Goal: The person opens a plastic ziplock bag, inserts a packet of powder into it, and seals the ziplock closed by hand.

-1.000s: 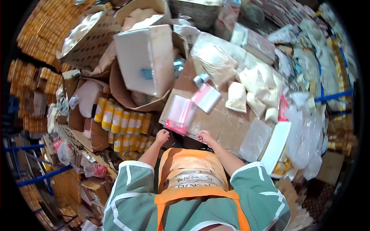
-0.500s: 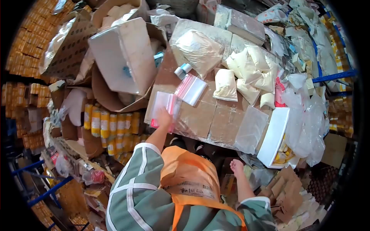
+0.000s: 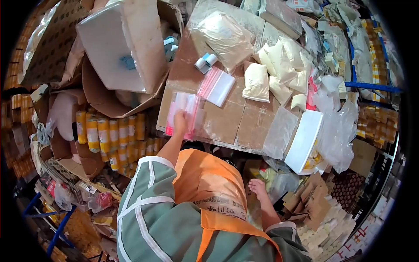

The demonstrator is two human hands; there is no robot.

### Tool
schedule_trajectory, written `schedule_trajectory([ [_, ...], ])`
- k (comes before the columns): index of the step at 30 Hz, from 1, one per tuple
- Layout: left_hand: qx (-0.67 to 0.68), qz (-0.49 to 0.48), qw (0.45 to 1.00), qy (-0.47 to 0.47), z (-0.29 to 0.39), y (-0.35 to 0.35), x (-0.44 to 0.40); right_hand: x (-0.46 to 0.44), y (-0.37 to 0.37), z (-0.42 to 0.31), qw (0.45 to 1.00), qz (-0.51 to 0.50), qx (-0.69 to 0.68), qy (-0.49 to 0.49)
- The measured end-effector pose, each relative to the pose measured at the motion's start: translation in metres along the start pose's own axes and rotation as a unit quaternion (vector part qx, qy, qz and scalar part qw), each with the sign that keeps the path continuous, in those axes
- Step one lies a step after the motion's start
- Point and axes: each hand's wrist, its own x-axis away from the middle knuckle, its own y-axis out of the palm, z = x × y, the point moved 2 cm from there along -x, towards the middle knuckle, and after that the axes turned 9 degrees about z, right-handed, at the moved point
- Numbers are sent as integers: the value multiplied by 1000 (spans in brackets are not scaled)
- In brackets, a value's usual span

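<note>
My left hand (image 3: 180, 122) is over a stack of clear zip-lock bags (image 3: 171, 130) with pink edges, at the near left of the cardboard-covered table. Its fingers are bent and look closed on the top bag; the fingertips are partly hidden. Just beyond lies a second stack of zip-lock bags (image 3: 220, 87), with a white and blue roll (image 3: 208, 61) above it. My right hand (image 3: 257, 187) hangs below the table's front edge, its fingers loosely apart and nothing in them.
Filled bags of pale powder (image 3: 256, 83) and a larger open powder bag (image 3: 224, 37) rest on the table (image 3: 220, 126). A white foam box (image 3: 305, 139) stands at right. To the left are a foam lid (image 3: 118, 52), a carton (image 3: 100, 96) and yellow-wrapped cylinders (image 3: 104, 133).
The view has shifted, with the table sitting slightly higher in it. My left hand remains at the near bag stack, its fingers less blurred. My right hand's fingers have loosened from a curl.
</note>
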Motion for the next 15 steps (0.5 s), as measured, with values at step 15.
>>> schedule_trajectory([
  [15,594,87,732,-323,154,-210,-19,95,179,-214,926,-197,-70,-315],
])
